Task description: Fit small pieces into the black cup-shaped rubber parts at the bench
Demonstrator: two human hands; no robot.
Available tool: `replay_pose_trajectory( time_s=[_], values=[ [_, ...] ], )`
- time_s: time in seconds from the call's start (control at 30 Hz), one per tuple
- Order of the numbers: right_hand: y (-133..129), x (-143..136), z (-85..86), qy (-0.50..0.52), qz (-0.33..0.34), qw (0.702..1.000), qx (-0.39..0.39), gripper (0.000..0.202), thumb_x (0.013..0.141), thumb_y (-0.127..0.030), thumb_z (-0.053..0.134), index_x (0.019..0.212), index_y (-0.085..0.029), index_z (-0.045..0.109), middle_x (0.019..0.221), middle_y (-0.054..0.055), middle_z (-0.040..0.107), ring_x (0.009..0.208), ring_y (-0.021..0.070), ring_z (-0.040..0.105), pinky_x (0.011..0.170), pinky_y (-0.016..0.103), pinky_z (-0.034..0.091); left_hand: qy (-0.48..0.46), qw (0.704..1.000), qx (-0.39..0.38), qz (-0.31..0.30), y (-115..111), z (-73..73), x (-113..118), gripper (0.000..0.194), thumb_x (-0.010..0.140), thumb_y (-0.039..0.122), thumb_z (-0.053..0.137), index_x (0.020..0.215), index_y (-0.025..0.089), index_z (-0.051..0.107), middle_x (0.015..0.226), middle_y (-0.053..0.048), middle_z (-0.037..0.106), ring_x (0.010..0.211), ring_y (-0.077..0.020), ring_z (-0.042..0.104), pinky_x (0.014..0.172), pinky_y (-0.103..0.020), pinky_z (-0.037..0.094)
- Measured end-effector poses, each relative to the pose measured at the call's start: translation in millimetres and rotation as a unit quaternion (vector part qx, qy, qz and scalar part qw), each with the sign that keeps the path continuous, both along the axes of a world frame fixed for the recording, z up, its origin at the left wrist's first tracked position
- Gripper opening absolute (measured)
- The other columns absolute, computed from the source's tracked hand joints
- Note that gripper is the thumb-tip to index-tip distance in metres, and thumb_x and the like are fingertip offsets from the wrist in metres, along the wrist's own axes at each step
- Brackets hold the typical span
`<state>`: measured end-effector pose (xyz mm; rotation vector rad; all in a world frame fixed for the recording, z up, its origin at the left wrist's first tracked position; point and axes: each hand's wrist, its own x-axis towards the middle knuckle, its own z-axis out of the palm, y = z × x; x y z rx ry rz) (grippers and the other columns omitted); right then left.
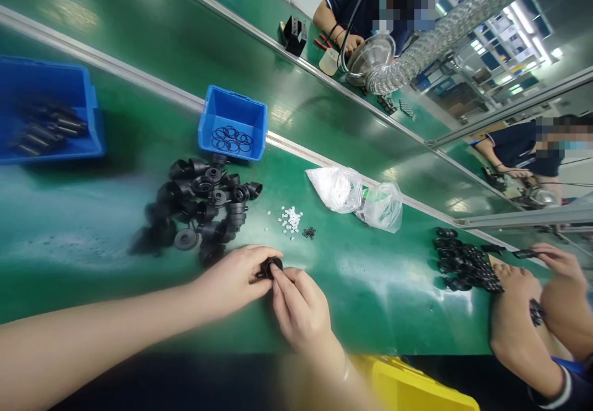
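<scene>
My left hand (238, 278) is closed round a small round black part (272, 267) above the green table. The fingers of my right hand (301, 306) are pressed together, with a fingertip at the part's open end; whether they pinch something small is hidden. To the left lies a heap of black plastic parts (204, 198). Beyond my hands are a little pile of white pieces (291, 219) and a smaller cluster of tiny black pieces (309, 233). Thin black rings (231, 139) lie inside a small blue bin (256, 108).
A larger blue bin (95, 114) with black cylinders stands at the left. Plastic bags (336, 188) lie near the metal rail. Another person's hands (519, 281) work beside a black pile (463, 259) at right. A yellow bin (417, 389) sits below the table's front edge. Two people sit across.
</scene>
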<state>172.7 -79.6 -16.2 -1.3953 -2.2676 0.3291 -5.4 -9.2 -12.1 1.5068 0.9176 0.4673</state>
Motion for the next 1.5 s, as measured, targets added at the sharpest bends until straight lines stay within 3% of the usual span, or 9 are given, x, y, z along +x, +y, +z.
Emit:
replay_pose_trajectory(
  time_s=[0.3, 0.63, 0.8, 1.07, 1.13, 1.2, 1.33, 1.43, 1.5],
  values=[
    [4.6, -5.8, 1.5, -0.057, 0.005, 0.998, 0.021, 0.054, 0.09, -0.011, 0.048, 0.142, -0.02, 0.038, 0.095, 0.012, 0.06, 0.082, 0.0234, 0.057, 0.067, 0.038, 0.052, 0.012, 1.0, 0.018, 0.012, 2.5, 1.9, -1.3, 0.042, 0.074, 0.011, 0.052, 0.114, 0.021, 0.06, 0.112, -0.007, 0.065, 0.1, -0.0226, 0.064, 0.085, -0.034, 0.054],
    [10.5, 7.0, 23.6, 0.094, -0.061, 0.994, 0.014, 0.055, 0.086, -0.011, 0.05, 0.138, -0.022, 0.039, 0.09, 0.007, 0.057, 0.076, 0.0191, 0.057, 0.068, 0.035, 0.054, -0.182, 0.972, -0.148, 0.008, -1.5, -1.4, -0.7, 0.026, 0.089, 0.026, 0.05, 0.112, 0.018, 0.059, 0.11, -0.005, 0.064, 0.098, -0.0193, 0.066, 0.088, -0.035, 0.056],
    [10.4, 2.2, 25.8, 0.028, -0.005, 0.998, -0.052, 0.055, 0.086, -0.022, 0.049, 0.14, -0.019, 0.036, 0.096, 0.009, 0.057, 0.081, 0.0205, 0.058, 0.069, 0.035, 0.054, -0.156, 0.982, -0.11, -0.001, -1.3, 1.8, 0.9, 0.021, 0.088, 0.023, 0.049, 0.106, 0.019, 0.06, 0.102, -0.003, 0.067, 0.098, -0.0202, 0.064, 0.087, -0.034, 0.055],
    [6.9, 0.4, 22.0, -0.064, 0.02, 0.998, 0.008, 0.036, 0.091, -0.034, 0.051, 0.125, -0.019, 0.049, 0.096, 0.005, 0.066, 0.083, 0.018, 0.063, 0.074, 0.028, 0.05, -0.032, 0.998, -0.055, -0.025, -14.1, -15.6, 1.9, 0.038, 0.09, 0.039, 0.049, 0.126, 0.028, 0.046, 0.128, -0.006, 0.057, 0.117, -0.0243, 0.057, 0.102, -0.039, 0.047],
    [9.2, 20.8, 25.1, -0.03, -0.048, 0.998, -0.023, 0.037, 0.089, -0.038, 0.055, 0.121, -0.022, 0.051, 0.089, 0.002, 0.067, 0.076, 0.0157, 0.064, 0.07, 0.025, 0.05, -0.031, 0.996, -0.066, -0.043, -15.4, -14.9, 3.0, 0.049, 0.09, 0.043, 0.049, 0.134, 0.029, 0.035, 0.131, -0.008, 0.056, 0.118, -0.0249, 0.058, 0.1, -0.039, 0.048],
    [13.0, 55.8, 27.2, -0.005, -0.183, 0.982, -0.054, 0.033, 0.086, -0.04, 0.057, 0.114, -0.022, 0.055, 0.076, -0.001, 0.066, 0.065, 0.0141, 0.063, 0.061, 0.023, 0.048, -0.025, 0.995, -0.069, -0.061, -16.2, -12.9, 3.5, 0.052, 0.09, 0.047, 0.048, 0.136, 0.029, 0.031, 0.128, -0.01, 0.058, 0.114, -0.0256, 0.061, 0.095, -0.039, 0.052],
    [19.1, 145.6, 21.9, 0.008, -0.477, 0.878, -0.028, 0.034, 0.082, -0.037, 0.06, 0.107, -0.015, 0.057, 0.062, -0.001, 0.061, 0.058, 0.0178, 0.061, 0.053, 0.025, 0.044, 0.008, 0.996, -0.015, -0.087, -16.7, -13.9, 1.0, 0.043, 0.09, 0.047, 0.045, 0.128, 0.028, 0.041, 0.125, -0.01, 0.059, 0.113, -0.0255, 0.061, 0.093, -0.038, 0.053],
    [16.5, 188.4, 13.9, 0.011, -0.555, 0.831, 0.019, 0.05, 0.087, -0.029, 0.048, 0.128, -0.002, 0.04, 0.07, 0.006, 0.063, 0.066, 0.0218, 0.062, 0.057, 0.029, 0.046, 0.035, 0.992, 0.042, -0.111, -16.6, -21.6, -1.9, 0.04, 0.092, 0.047, 0.043, 0.128, 0.028, 0.042, 0.119, -0.01, 0.061, 0.11, -0.0246, 0.062, 0.093, -0.039, 0.053],
    [14.2, 193.1, 9.6, 0.018, -0.566, 0.823, 0.035, 0.058, 0.087, -0.028, 0.047, 0.134, 0.0, 0.03, 0.077, 0.008, 0.064, 0.073, 0.0228, 0.063, 0.063, 0.031, 0.048, 0.047, 0.987, 0.086, -0.124, -17.1, -26.7, -2.8, 0.039, 0.093, 0.045, 0.041, 0.128, 0.029, 0.041, 0.119, -0.009, 0.059, 0.103, -0.023, 0.065, 0.09, -0.039, 0.054]
  ],
)
